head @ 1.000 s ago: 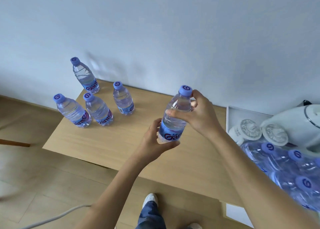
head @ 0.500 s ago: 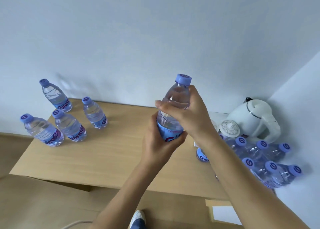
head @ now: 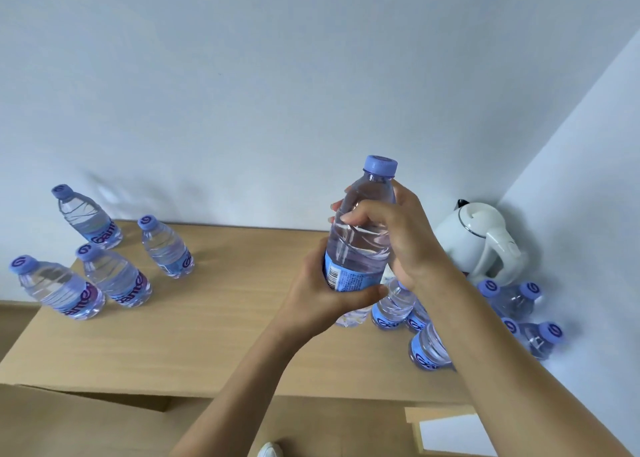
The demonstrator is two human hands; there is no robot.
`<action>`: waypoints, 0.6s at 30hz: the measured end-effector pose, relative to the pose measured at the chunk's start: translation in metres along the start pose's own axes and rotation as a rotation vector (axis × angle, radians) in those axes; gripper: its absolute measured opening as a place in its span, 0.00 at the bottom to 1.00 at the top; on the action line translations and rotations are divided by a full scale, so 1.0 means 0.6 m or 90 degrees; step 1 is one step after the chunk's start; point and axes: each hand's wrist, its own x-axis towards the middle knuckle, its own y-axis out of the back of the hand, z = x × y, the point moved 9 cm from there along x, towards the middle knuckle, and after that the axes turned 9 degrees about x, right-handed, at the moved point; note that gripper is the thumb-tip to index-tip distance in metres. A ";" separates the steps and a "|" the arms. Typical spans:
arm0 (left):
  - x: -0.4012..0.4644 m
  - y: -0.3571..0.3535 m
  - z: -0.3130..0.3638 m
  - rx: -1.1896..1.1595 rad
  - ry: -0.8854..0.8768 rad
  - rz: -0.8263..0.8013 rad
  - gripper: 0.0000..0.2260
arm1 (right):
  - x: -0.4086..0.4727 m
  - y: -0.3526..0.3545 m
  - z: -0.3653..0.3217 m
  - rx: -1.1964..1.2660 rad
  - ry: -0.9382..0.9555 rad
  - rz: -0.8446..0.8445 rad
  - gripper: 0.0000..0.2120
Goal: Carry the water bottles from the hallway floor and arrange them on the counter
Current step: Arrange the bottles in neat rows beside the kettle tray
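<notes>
We see both hands closed on one water bottle (head: 360,238), held upright above the desk (head: 214,335). The left hand (head: 320,300) wraps the lower part at the blue label, thumb across the front. The right hand (head: 398,242) grips the clear upper body just under the shoulder, fingers curled round the front. The bottle's blue cap (head: 380,165) stands clear above that grip.

Just below and right of the grip, partly hidden by the right forearm, a cluster of bottles (head: 429,349) lies or leans on the desk; we cannot tell which. Behind them, right of the grip, a white kettle (head: 481,242) sits in the wall corner, with further bottles (head: 519,300) beside it.

Well to the left of the grip, four bottles (head: 114,276) stand upright on the desk in two loose rows, apart from one another, the back pair near the wall. Below the grip, past the desk's front edge, a white shoe tip (head: 270,450) shows.
</notes>
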 end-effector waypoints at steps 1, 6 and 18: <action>0.001 -0.001 0.003 -0.002 -0.003 0.011 0.22 | -0.001 0.001 -0.004 -0.009 -0.001 -0.004 0.13; 0.000 -0.003 0.003 0.012 0.036 0.086 0.18 | -0.008 0.010 -0.035 -0.077 0.058 0.085 0.18; -0.006 -0.021 0.047 -0.020 0.008 -0.051 0.22 | -0.005 -0.005 -0.059 0.037 -0.041 -0.006 0.03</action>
